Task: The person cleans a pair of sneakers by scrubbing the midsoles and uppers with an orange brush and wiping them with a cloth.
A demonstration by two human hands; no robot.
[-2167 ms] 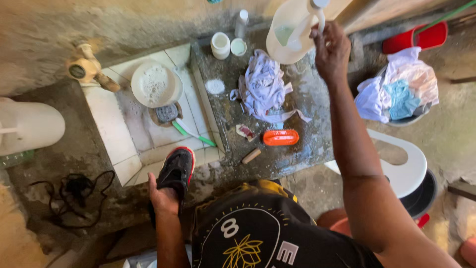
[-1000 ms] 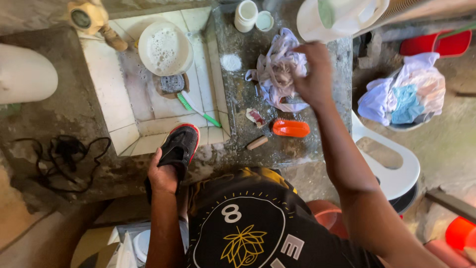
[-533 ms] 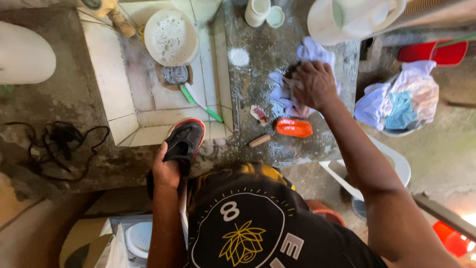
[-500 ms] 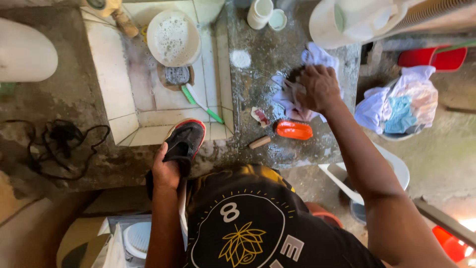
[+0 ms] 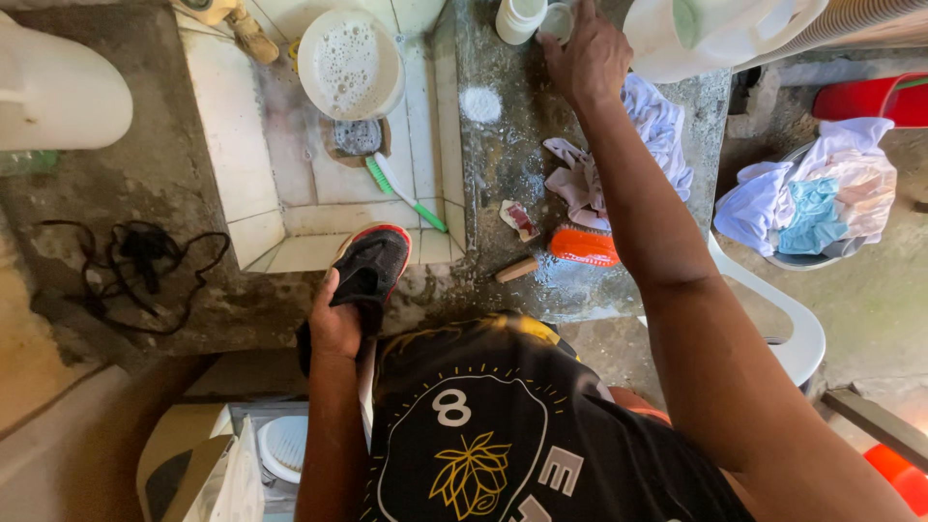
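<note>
Left hand (image 5: 335,324) is gripping a black, red-soled sneaker (image 5: 370,271) at the tiled basin's near edge — still unscrubbed — while the right hand (image 5: 585,53) is closing on a small lid (image 5: 555,21) far across the slab.

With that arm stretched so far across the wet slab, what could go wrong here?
The right hand reaches past the crumpled cloth to the small white cup; it might tip the cup or the white jar beside it. The forearm crosses over the orange brush and could nudge it. The black shoe, in the left hand, may slip.
</note>
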